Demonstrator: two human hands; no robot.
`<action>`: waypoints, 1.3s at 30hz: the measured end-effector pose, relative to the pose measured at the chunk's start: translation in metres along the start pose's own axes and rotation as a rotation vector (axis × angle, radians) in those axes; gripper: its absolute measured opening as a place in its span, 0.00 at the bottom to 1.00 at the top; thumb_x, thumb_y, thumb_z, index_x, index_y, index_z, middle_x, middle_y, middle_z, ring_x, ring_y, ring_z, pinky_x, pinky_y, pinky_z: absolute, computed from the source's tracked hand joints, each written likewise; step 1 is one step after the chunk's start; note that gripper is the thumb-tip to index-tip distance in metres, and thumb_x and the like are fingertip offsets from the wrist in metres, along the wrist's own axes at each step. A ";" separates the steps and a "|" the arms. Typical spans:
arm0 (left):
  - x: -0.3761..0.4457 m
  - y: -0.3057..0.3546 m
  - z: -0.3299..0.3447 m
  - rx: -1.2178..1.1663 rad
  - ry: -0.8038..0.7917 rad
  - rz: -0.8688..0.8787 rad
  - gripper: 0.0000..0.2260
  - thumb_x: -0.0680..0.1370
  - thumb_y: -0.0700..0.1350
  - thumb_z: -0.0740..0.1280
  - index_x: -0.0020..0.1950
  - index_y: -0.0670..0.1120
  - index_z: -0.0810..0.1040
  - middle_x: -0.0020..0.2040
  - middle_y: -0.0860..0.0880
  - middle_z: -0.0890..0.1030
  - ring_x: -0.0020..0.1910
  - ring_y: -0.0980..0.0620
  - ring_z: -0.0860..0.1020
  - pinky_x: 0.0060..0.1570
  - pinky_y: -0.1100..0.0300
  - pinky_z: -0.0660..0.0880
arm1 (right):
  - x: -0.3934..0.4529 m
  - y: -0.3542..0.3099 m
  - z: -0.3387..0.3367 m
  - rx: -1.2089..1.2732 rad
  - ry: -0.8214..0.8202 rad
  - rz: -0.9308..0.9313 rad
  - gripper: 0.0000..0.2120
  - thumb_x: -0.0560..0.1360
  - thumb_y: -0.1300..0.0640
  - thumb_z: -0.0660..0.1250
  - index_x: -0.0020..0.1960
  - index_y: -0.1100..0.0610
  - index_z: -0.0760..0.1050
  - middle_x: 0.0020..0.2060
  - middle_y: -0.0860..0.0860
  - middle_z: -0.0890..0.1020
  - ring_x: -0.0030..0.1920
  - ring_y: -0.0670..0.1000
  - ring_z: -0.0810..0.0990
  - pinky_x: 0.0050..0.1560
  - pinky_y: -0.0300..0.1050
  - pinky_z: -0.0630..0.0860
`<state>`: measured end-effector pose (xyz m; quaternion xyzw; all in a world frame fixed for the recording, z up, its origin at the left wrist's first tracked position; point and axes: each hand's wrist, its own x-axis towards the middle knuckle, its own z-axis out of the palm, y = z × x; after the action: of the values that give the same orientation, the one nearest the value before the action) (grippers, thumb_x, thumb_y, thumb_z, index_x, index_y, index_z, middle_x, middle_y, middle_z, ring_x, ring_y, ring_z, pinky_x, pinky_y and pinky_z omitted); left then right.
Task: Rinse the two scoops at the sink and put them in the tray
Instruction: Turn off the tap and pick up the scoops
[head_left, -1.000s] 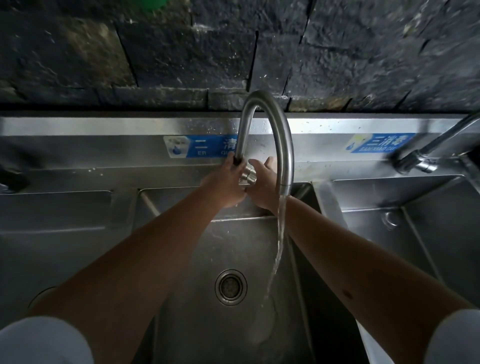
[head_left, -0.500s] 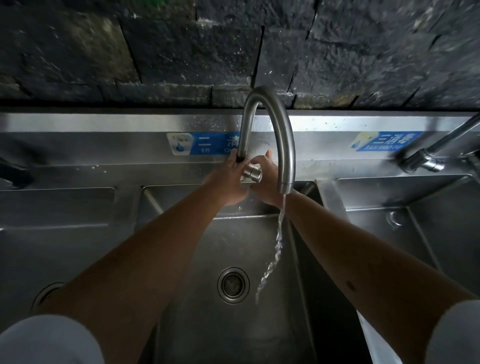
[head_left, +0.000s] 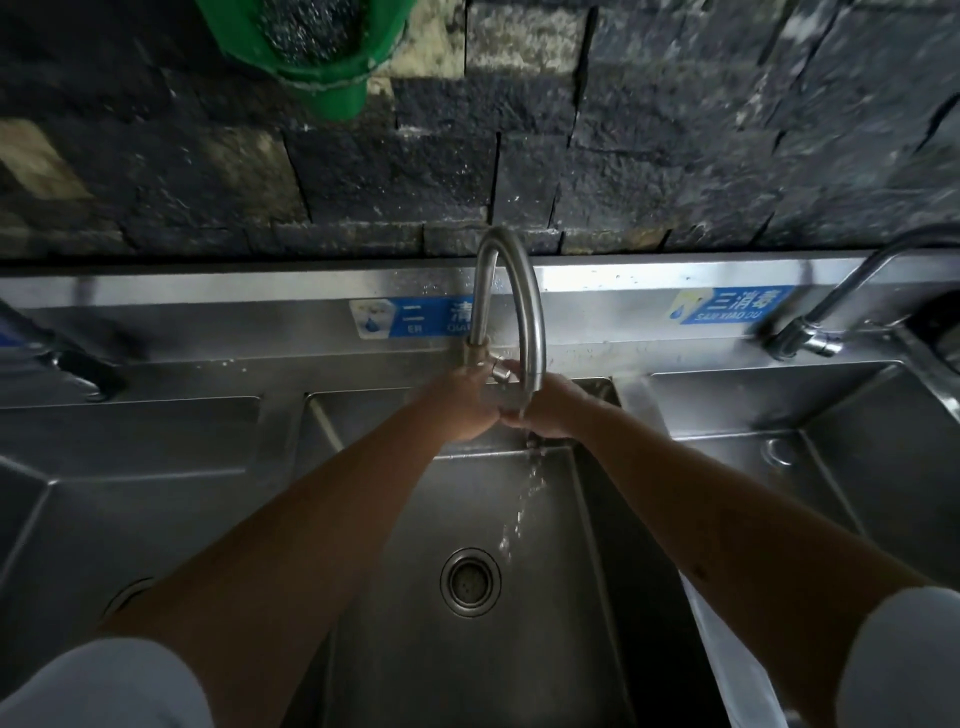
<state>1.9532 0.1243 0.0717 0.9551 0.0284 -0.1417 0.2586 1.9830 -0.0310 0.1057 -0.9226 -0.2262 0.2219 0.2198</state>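
A: Reaching forward together, both hands meet at the base of the faucet (head_left: 511, 291), near the 12 o'clock side of the middle basin (head_left: 467, 519). The left hand (head_left: 462, 405) is curled around the bottom of the pipe. The right hand (head_left: 550, 410) is closed around the small valve knob (head_left: 500, 370), just beside the left one. Neither hand holds a scoop.

B: And the water?

A: One second ago it was a full stream. Half a second ago it was already thinner. Now I see only broken drops (head_left: 522, 512) falling toward the drain (head_left: 470, 582), which sits at 6 o'clock from the hands. So I think the knob is being turned to close the tap.

B: What does it mean for the task?

A: I judge the rinsing is finished, or paused. But the two scoops and the tray are not visible anywhere, so I cannot tell if the scoops are already placed.

B: What is around?

A: At 3 o'clock is another basin (head_left: 810, 447) with its own tap (head_left: 805, 340). At 9 o'clock is a flat steel surface (head_left: 130, 441). At 12 o'clock, high on the dark stone wall (head_left: 675, 156), hangs a green holder (head_left: 322, 67) with something like steel wool inside.
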 end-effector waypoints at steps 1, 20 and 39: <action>-0.012 0.002 0.002 0.007 0.017 -0.007 0.33 0.75 0.55 0.64 0.78 0.55 0.55 0.78 0.43 0.61 0.63 0.39 0.75 0.51 0.50 0.77 | -0.008 -0.001 0.006 -0.012 0.022 0.002 0.29 0.75 0.54 0.70 0.73 0.54 0.66 0.60 0.54 0.77 0.57 0.54 0.79 0.42 0.33 0.72; -0.205 0.027 0.075 0.294 0.123 -0.020 0.47 0.63 0.80 0.45 0.77 0.60 0.42 0.80 0.47 0.39 0.79 0.42 0.42 0.72 0.36 0.49 | -0.206 0.024 0.091 -0.365 0.036 0.093 0.58 0.58 0.16 0.50 0.78 0.43 0.36 0.79 0.50 0.34 0.79 0.57 0.36 0.75 0.63 0.44; -0.157 0.197 0.193 0.220 -0.178 0.143 0.49 0.62 0.82 0.44 0.77 0.60 0.42 0.81 0.45 0.43 0.78 0.40 0.39 0.73 0.38 0.47 | -0.311 0.197 0.053 -0.275 0.058 0.366 0.51 0.65 0.19 0.46 0.78 0.44 0.34 0.76 0.51 0.29 0.76 0.58 0.29 0.73 0.67 0.39</action>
<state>1.7789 -0.1397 0.0524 0.9609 -0.0785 -0.2093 0.1635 1.7710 -0.3325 0.0600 -0.9755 -0.0769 0.1985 0.0547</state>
